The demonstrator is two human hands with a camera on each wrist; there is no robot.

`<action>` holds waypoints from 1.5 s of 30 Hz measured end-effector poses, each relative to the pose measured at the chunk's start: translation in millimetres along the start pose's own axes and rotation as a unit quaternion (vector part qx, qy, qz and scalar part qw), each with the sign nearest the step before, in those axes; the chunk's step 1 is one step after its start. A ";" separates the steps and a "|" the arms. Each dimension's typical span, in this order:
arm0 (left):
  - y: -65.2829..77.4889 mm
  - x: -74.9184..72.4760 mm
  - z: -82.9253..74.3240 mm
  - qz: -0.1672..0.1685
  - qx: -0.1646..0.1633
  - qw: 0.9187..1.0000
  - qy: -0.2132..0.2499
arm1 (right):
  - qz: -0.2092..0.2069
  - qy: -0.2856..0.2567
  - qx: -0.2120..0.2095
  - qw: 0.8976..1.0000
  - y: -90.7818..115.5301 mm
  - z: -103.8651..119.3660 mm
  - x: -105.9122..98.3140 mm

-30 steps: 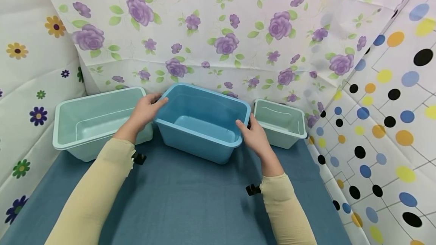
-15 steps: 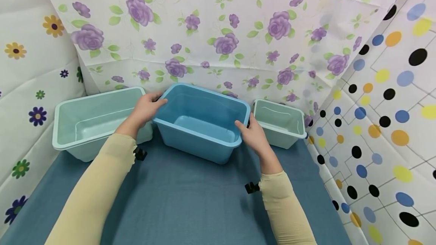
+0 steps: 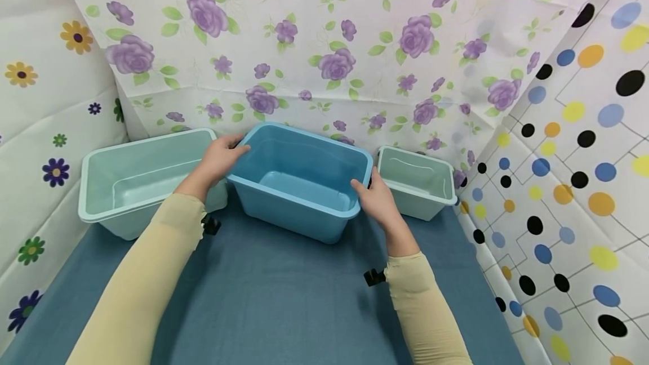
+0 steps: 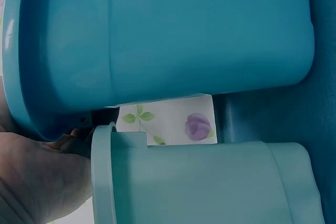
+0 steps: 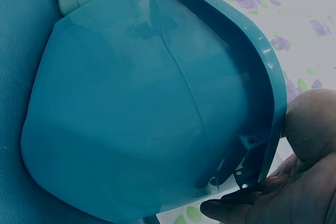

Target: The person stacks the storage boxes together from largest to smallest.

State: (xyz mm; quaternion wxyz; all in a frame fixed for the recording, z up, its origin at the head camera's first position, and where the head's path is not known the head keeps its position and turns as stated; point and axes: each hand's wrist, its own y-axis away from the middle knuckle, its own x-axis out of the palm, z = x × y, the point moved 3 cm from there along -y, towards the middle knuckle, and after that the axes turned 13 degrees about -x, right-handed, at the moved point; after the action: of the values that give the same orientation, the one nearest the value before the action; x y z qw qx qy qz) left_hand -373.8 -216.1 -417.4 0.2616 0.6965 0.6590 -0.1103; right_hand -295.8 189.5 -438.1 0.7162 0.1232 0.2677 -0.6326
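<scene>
Blue bin (image 3: 289, 210), head view: on the worktop (image 3: 284, 297), our left hand (image 3: 215, 163) and right hand (image 3: 377, 199) clamped on its ends.
Neighbours, head view: larger green bin (image 3: 147, 162) left of it, smaller green bin (image 3: 418, 204) right.
Left end, left wrist: we grip near the larger green bin.
Right end, right wrist: we grip it.

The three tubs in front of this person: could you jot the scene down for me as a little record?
Middle: blue tub
Left hand: grips its left end
Right hand: grips its right end
On the left: larger green tub
On the right: smaller green tub
Surface: blue cloth
Backdrop: purple-rose sheet
</scene>
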 end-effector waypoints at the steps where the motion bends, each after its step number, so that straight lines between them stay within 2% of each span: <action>1: -0.5 -0.1 -0.2 -0.001 -0.001 1.000 0.001 | 0.001 0.000 0.002 1.000 -0.4 0.1 0.0; 8: -2.5 1.2 -2.3 0.002 -0.004 1.000 0.004 | 0.004 -0.004 0.025 1.000 -3.3 -1.9 0.9; 21: -2.9 2.3 -0.8 0.004 -0.002 1.000 0.014 | -0.007 -0.016 0.007 1.000 -1.2 -4.0 4.4; 40: -2.8 3.6 0.2 0.002 0.001 1.000 0.011 | -0.012 -0.031 0.032 0.999 -1.5 -4.2 6.5; 45: -1.4 4.0 0.1 0.000 0.002 1.000 0.005 | -0.010 -0.029 0.024 0.999 -2.9 -6.7 5.1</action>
State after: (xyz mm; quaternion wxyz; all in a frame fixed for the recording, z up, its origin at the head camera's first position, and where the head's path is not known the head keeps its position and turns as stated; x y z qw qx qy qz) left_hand -374.8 -212.8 -419.8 0.2569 0.6977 0.6599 -0.1082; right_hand -299.9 188.1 -445.9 0.7139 0.1190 0.2328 -0.6496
